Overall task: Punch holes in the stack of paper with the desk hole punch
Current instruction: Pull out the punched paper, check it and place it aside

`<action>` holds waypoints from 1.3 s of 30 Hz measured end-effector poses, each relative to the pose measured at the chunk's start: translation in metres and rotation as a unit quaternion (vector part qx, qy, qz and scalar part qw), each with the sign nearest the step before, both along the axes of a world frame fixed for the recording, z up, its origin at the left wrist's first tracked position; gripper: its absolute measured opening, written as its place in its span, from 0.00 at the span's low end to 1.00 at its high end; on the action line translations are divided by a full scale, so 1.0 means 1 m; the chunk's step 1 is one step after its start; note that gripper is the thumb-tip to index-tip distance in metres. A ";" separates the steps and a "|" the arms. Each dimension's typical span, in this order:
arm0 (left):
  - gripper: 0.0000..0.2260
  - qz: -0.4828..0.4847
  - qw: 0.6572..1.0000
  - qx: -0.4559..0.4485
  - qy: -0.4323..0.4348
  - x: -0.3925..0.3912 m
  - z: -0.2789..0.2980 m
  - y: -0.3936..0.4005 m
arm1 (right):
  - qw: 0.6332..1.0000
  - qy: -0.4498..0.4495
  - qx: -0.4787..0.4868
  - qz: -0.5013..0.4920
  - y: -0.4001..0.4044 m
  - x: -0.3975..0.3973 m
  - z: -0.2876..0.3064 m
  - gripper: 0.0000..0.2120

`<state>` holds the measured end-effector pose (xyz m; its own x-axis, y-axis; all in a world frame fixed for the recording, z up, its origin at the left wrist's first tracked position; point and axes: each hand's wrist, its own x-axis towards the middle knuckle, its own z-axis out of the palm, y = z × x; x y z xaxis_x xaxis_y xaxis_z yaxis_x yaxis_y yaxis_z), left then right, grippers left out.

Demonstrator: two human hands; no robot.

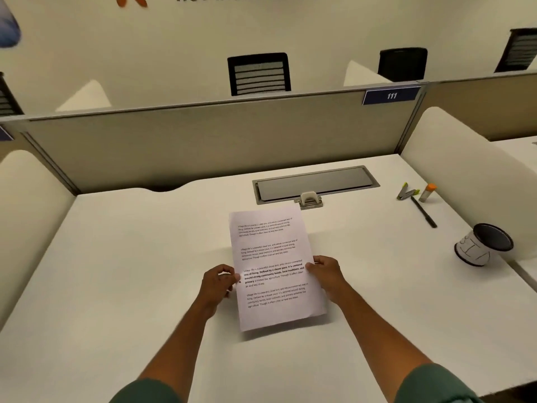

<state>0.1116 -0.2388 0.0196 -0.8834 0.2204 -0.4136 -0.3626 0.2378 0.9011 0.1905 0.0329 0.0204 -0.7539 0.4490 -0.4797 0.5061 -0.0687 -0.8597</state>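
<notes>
A stack of white printed paper (270,245) is held a little above the white desk (130,257), its far short edge close to the hole punch. My left hand (218,282) grips the stack's left long edge, thumb on top. My right hand (327,273) pinches the right long edge. The small beige and metal desk hole punch (309,200) stands just beyond the paper's far right corner, on the front rim of a grey cable hatch (315,183). Whether the paper's edge sits inside the punch slot I cannot tell.
On the desk's right side lie a stapler (406,192), an orange-capped glue stick (427,192) and a black pen (423,212). A black-and-white cup (481,244) lies tilted near the right divider. Grey partition panels (203,141) and white side dividers enclose the desk.
</notes>
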 end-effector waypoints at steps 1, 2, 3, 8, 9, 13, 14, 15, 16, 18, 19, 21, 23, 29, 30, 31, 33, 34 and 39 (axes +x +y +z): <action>0.07 0.005 1.000 -0.005 0.011 -0.001 0.003 0.003 | 1.000 0.003 0.002 0.007 0.003 -0.004 0.002 0.10; 0.07 0.011 1.000 -0.010 0.022 -0.002 0.007 0.006 | 1.000 0.005 0.004 0.014 0.006 -0.008 0.005 0.10; 0.07 0.019 0.999 -0.012 0.032 -0.003 0.011 0.010 | 1.000 0.009 0.007 0.017 0.009 -0.012 0.008 0.10; 0.07 0.059 0.997 -0.002 0.055 -0.009 0.029 0.022 | 0.999 0.039 0.023 0.019 0.018 -0.030 0.020 0.11; 0.07 0.061 0.996 0.001 0.059 -0.011 0.032 0.023 | 0.998 0.045 0.029 0.020 0.018 -0.033 0.023 0.11; 0.05 0.082 0.993 0.008 0.084 -0.012 0.039 0.027 | 0.995 0.088 0.047 0.027 0.022 -0.039 0.032 0.05; 0.04 0.089 0.992 0.015 0.088 -0.012 0.040 0.027 | 0.994 0.099 0.049 0.027 0.022 -0.039 0.034 0.04; 0.04 0.096 0.991 0.025 0.092 -0.012 0.040 0.029 | 0.992 0.109 0.050 0.025 0.023 -0.038 0.035 0.04; 0.03 0.102 0.989 0.036 0.097 -0.011 0.040 0.029 | 0.991 0.120 0.050 0.022 0.023 -0.037 0.036 0.04; 0.02 0.112 0.986 0.059 0.109 -0.008 0.040 0.029 | 0.989 0.142 0.042 0.014 0.021 -0.034 0.039 0.03; 0.01 0.118 0.984 0.069 0.114 -0.006 0.039 0.029 | 0.987 0.154 0.036 0.009 0.020 -0.032 0.040 0.04; 0.01 0.124 0.981 0.079 0.125 0.000 0.037 0.028 | 0.985 0.171 0.026 0.005 0.019 -0.028 0.039 0.04; 0.01 0.122 0.979 0.076 0.141 0.008 0.034 0.028 | 0.982 0.184 0.030 0.015 0.018 -0.022 0.035 0.06; 0.04 0.129 0.974 0.047 0.180 0.033 0.023 0.026 | 0.975 0.220 0.025 0.020 0.013 -0.001 0.017 0.04; 0.04 0.131 0.973 0.043 0.183 0.036 0.021 0.026 | 0.975 0.221 0.025 0.020 0.012 0.002 0.014 0.03; 0.04 0.134 0.973 0.039 0.186 0.039 0.020 0.026 | 0.975 0.221 0.025 0.021 0.010 0.004 0.011 0.03; 0.04 0.141 0.972 0.031 0.188 0.045 0.015 0.026 | 0.976 0.212 0.031 0.028 0.008 0.008 0.005 0.03; 0.04 0.143 0.971 0.027 0.188 0.047 0.013 0.026 | 0.978 0.204 0.036 0.035 0.008 0.010 0.002 0.04; 0.03 0.137 0.970 0.015 0.201 0.054 0.010 0.025 | 0.971 0.208 0.094 0.066 0.006 0.016 0.001 0.08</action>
